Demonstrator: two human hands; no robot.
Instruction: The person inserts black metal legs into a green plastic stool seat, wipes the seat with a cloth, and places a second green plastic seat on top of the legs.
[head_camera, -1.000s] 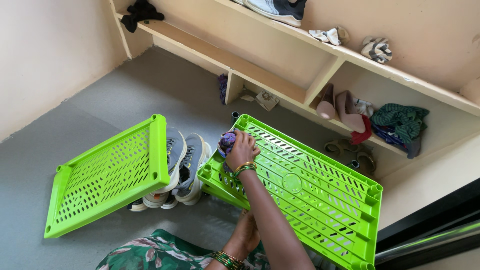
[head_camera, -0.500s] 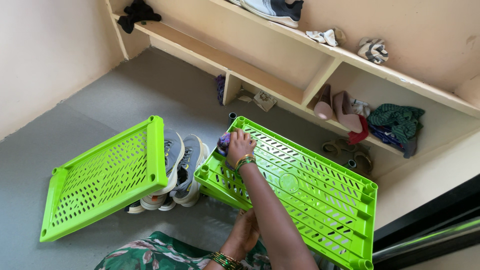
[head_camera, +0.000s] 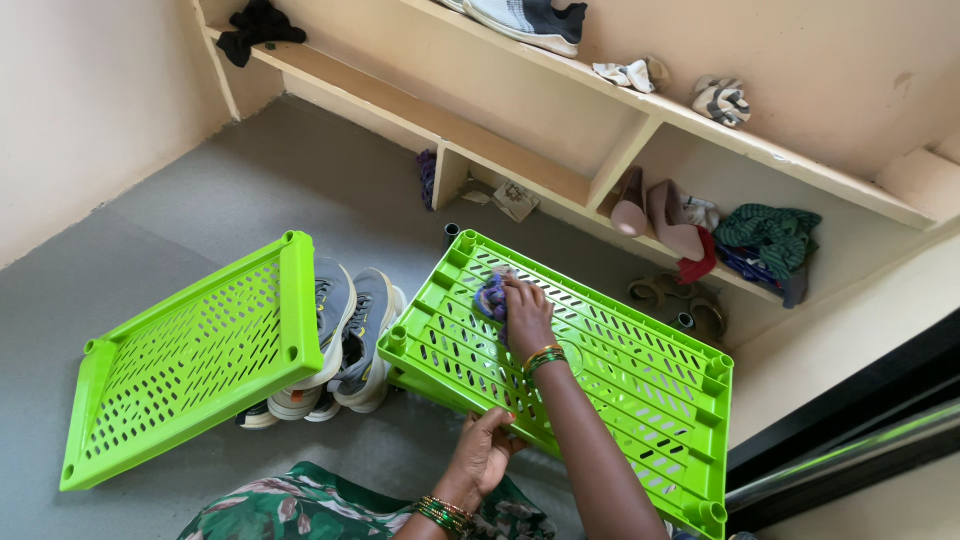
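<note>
My right hand (head_camera: 523, 312) presses a bunched purple cloth (head_camera: 490, 297) onto the slotted lime-green plastic shelf panel (head_camera: 600, 390), fingers closed on it; my left hand (head_camera: 485, 450) clasps the panel's near edge.

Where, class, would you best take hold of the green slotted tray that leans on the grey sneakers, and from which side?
Grip the raised long rim of the leaning green tray, coming from above. That edge is propped up on the grey sneakers, so fingers can probably hook over its lip. The low edge lies on the floor, leaving no gap beneath.
</note>
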